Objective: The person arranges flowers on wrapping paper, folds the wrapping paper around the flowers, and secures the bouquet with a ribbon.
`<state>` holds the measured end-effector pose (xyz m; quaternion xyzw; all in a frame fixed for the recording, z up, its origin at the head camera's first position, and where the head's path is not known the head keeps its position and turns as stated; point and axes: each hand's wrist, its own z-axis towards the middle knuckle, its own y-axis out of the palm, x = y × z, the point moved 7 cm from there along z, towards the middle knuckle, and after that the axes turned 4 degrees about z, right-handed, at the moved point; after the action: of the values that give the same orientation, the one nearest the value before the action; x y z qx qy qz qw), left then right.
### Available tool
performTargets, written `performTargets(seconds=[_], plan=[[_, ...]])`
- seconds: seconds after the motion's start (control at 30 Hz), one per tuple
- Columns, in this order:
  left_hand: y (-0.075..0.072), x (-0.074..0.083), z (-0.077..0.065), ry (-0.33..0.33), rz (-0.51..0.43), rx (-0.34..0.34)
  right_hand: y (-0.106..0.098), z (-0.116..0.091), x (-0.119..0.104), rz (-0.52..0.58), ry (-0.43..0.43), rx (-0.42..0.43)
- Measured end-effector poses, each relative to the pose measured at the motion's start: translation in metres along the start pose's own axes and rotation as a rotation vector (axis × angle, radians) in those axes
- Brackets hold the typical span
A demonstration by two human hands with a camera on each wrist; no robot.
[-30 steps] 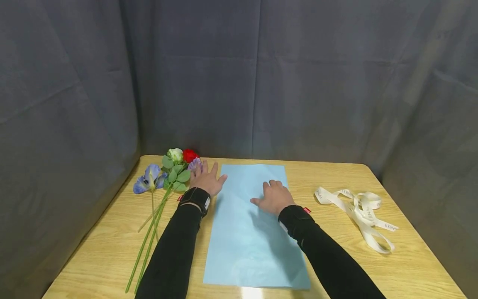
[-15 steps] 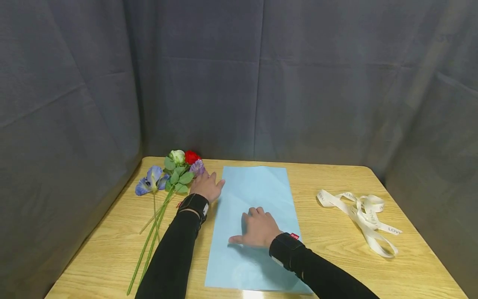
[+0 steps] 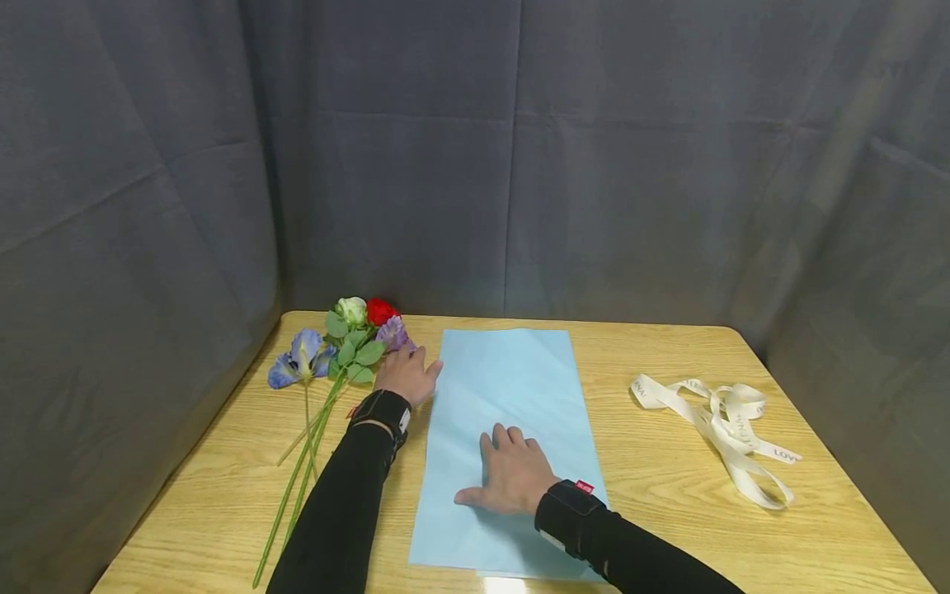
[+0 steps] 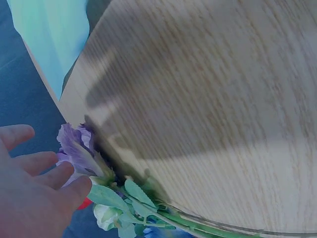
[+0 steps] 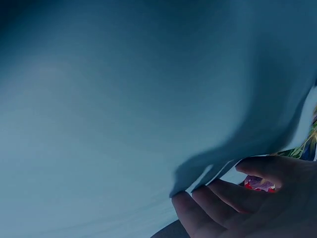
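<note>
My right hand [image 3: 514,477] is resting on the paper [image 3: 512,379], fingertips touching it, so I seem to be working on that rather than on the purple flower [image 3: 393,332]. A second ago this hand was farther up, nearer the right edge. My left hand [image 3: 405,378] is sitting slightly nearer me than then, fingers extended beside that flower; whether they are touching it, I cannot tell. My hands are staying apart, neither gripping anything. The paper is lying on the table [image 3: 668,536], between the other flowers [image 3: 352,311] and the ribbon [image 3: 721,432].
</note>
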<state>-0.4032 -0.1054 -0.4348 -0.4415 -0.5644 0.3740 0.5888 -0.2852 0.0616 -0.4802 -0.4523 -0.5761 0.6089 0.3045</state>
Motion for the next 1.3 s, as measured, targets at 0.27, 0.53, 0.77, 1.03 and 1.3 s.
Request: performTargets(seconds=[0.27,0.53,0.77,1.03,1.3], plan=[[0.000,-0.003,0.002,0.009,-0.001,-0.002,-0.006,0.000,0.008,0.067,-0.027,0.102],[-0.002,-0.008,0.002,0.012,0.001,-0.008,-0.016,0.001,0.018,0.266,-0.058,0.220],[-0.005,-0.017,0.001,0.009,0.007,0.013,-0.030,0.002,0.036,0.520,-0.017,0.267],[-0.007,-0.017,0.002,0.028,0.002,0.035,-0.060,-0.004,0.051,0.808,-0.008,0.332],[0.000,-0.012,0.003,0.053,0.070,0.033,-0.088,-0.014,0.072,0.980,0.004,0.421]])
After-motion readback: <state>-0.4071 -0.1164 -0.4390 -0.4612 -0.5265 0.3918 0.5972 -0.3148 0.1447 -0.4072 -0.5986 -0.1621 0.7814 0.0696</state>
